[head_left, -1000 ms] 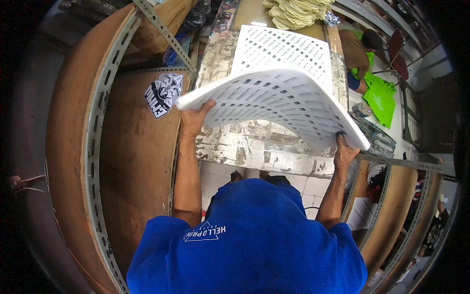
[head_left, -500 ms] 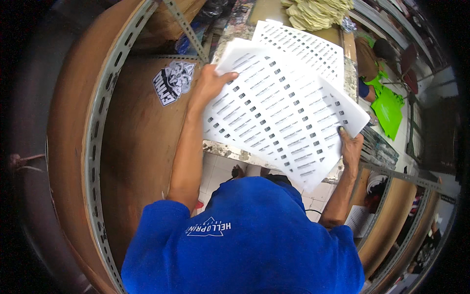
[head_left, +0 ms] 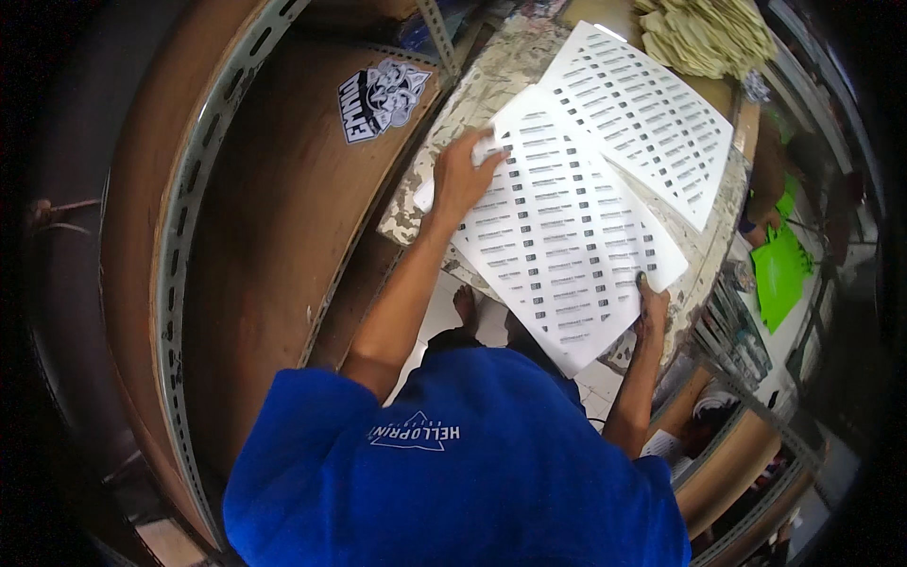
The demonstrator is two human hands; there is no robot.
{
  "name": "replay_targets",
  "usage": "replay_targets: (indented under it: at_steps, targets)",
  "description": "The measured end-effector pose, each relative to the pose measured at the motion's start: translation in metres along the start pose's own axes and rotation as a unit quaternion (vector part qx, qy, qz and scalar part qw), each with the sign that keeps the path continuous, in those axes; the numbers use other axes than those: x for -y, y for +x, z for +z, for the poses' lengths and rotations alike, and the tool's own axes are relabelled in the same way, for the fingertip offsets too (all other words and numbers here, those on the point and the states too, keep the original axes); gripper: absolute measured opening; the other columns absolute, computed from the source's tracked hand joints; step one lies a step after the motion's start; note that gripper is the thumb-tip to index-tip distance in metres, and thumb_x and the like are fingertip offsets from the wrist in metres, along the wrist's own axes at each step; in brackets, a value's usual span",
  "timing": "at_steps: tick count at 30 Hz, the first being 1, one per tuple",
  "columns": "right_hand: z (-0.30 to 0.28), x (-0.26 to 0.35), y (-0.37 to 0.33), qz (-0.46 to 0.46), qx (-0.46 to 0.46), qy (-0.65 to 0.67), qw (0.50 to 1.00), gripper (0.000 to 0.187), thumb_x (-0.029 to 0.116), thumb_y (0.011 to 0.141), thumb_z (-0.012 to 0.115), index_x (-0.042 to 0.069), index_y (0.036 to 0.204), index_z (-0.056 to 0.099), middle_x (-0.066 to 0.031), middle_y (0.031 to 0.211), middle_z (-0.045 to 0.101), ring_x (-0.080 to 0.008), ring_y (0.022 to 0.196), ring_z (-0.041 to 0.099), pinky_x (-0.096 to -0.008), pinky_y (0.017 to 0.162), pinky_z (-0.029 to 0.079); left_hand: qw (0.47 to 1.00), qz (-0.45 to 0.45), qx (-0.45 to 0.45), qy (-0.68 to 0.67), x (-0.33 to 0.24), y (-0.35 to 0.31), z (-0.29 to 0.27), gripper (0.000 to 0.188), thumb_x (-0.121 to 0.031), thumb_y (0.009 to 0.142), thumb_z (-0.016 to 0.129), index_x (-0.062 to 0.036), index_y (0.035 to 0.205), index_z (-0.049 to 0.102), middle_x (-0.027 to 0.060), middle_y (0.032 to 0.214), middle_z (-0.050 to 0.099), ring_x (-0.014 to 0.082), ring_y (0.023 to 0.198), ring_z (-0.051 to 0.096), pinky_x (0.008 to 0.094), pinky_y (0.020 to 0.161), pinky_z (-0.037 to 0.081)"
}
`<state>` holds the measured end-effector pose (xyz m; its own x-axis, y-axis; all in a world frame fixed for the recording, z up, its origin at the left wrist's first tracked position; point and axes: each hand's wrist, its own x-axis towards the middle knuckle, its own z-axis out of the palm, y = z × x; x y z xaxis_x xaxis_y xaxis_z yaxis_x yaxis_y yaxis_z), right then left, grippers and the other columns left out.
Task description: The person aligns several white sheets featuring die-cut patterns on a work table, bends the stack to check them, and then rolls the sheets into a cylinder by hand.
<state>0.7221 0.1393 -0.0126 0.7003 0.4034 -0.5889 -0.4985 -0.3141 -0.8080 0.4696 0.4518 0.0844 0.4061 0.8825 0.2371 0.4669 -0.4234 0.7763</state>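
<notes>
A stack of white printed sheets (head_left: 567,222), covered in rows of small dark marks, lies tilted over the near edge of a worn table (head_left: 402,222). My left hand (head_left: 463,178) is at the sheets' upper left edge, its thumb over the top and its other fingers partly hidden. At the lower right edge my right hand (head_left: 652,310) pinches the sheets, the thumb on top and the fingers underneath. A white corner (head_left: 425,196) pokes out beside my left wrist. Farther back, a second printed stack (head_left: 652,123) rests on the table, partly overlapped by the first.
A heap of pale yellow pieces (head_left: 704,38) sits at the table's far end. On my left stands a wooden shelf (head_left: 274,189) with a slotted metal post (head_left: 179,236) and a black-and-white sticker (head_left: 383,99). Another person (head_left: 763,203) is at the right, near bright green cloth (head_left: 780,274).
Both hands have brought the sheets down closer to the table, and the sheets lie flatter. The view has turned, so the table and far stack appear farther right.
</notes>
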Motion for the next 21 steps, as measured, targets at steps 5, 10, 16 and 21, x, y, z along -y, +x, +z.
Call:
replay_targets:
  at_steps: [5,10,16,21]
  targets:
    - [-0.013,-0.017,0.007,0.003,0.023,0.03,0.999,0.034,0.005,0.089,0.066,-0.007,0.12,0.058,-0.0149,0.103,0.067,-0.0234,0.081,0.066,-0.0338,0.068,0.055,0.952,-0.266,0.149,-0.002,-0.006,-0.168,-0.015,0.04,-0.038,0.084,0.074,0.0021,0.08,0.07,0.0097,0.064,0.067,0.0148,0.054,0.058,0.0301,0.053,0.047]
    - [-0.012,-0.008,-0.014,0.046,0.043,0.031,0.998,0.037,0.006,0.091,0.066,-0.005,0.124,0.055,-0.0139,0.107,0.066,-0.0234,0.085,0.066,-0.0354,0.071,0.056,0.761,-0.501,0.362,-0.198,0.016,-0.278,0.025,0.069,-0.059,0.091,0.057,0.0055,0.116,0.06,0.0138,0.097,0.069,0.0216,0.086,0.069,0.0348,0.063,0.056]
    - [-0.008,-0.026,-0.043,0.026,0.041,0.092,0.995,0.044,0.009,0.091,0.067,-0.007,0.128,0.05,-0.017,0.114,0.064,-0.0265,0.092,0.066,-0.0388,0.077,0.057,0.675,-0.497,0.12,-0.532,-0.029,-0.281,0.052,0.052,-0.044,0.094,0.061,0.0025,0.116,0.061,0.0121,0.095,0.069,0.0185,0.073,0.065,0.0294,0.056,0.051]
    - [-0.014,-0.049,-0.055,-0.022,0.093,0.137,0.986,0.044,-0.001,0.09,0.065,-0.005,0.131,0.049,-0.0153,0.122,0.061,-0.0256,0.106,0.062,-0.0382,0.089,0.054,0.739,-0.455,-0.023,-0.497,-0.025,-0.289,0.079,0.041,-0.021,0.091,0.067,0.009,0.118,0.059,0.0164,0.099,0.07,0.0218,0.083,0.069,0.0335,0.067,0.056]
